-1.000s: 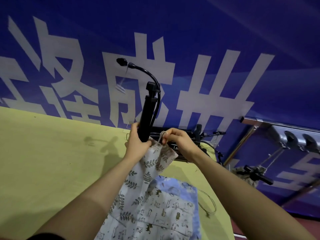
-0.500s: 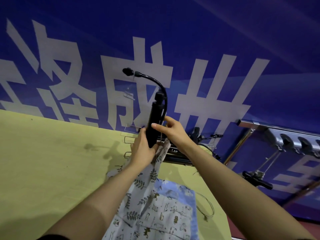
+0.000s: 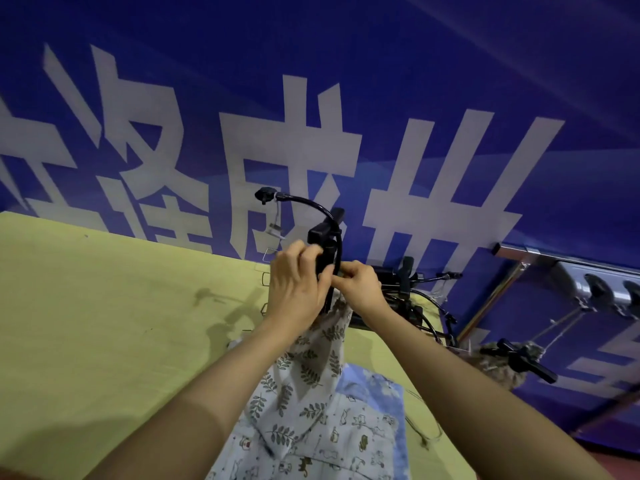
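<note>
I see left hand clamped round upright black gooseneck stand, centre frame. Right hand pinching mouth of leaf-print bag directly beneath.

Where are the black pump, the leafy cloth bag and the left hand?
black pump (image 3: 325,234), head view, on its top handle block.
leafy cloth bag (image 3: 308,368), head view, on the printed cloth below the hands.
left hand (image 3: 294,285), head view, on the back of the hand.

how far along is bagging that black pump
Done: the black pump stands with its lower end inside the leaf-print pouch. In hand: left hand grips the pump at the pouch mouth; right hand pinches the pouch beside it. Left: handle and hose stick out, mouth not closed.
</note>
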Available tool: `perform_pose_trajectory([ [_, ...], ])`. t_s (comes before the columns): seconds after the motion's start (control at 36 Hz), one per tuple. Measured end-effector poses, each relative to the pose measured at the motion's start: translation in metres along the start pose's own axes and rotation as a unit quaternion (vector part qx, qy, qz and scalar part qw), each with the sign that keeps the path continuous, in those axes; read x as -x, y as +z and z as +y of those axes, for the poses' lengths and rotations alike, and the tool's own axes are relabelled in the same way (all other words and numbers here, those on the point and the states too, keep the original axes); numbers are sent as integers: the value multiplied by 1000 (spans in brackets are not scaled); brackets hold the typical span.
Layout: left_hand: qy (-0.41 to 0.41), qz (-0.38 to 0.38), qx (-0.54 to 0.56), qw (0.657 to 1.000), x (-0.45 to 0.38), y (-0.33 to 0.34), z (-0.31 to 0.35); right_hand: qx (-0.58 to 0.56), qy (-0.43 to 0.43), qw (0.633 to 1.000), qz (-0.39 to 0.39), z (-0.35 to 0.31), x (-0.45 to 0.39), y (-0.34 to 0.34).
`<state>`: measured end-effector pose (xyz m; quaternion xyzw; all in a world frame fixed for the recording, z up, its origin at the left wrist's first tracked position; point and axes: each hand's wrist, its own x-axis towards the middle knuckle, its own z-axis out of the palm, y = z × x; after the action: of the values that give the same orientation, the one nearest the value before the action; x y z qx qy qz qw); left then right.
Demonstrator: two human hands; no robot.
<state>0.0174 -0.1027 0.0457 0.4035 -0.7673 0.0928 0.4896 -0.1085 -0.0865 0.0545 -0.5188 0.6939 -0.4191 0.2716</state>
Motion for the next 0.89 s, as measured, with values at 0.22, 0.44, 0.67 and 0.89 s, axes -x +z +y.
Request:
perform_pose_trajectory([
  [0.22, -72, -141, 70, 985, -38, -11, 9, -8, -5, 999, -40, 2, 0, -4],
  [0.44, -91, -149, 113, 978, -50, -16, 4, 104, -106, 989, -4, -9, -1, -29],
  [0.67, -67, -153, 83, 982, -66, -25, 6, -43, -212, 967, 137, -66, -10, -53],
  [0.89, -51, -230, -2, 972, -58, -32, -2, -169, -172, 963, 117, -106, -23, -67],
])
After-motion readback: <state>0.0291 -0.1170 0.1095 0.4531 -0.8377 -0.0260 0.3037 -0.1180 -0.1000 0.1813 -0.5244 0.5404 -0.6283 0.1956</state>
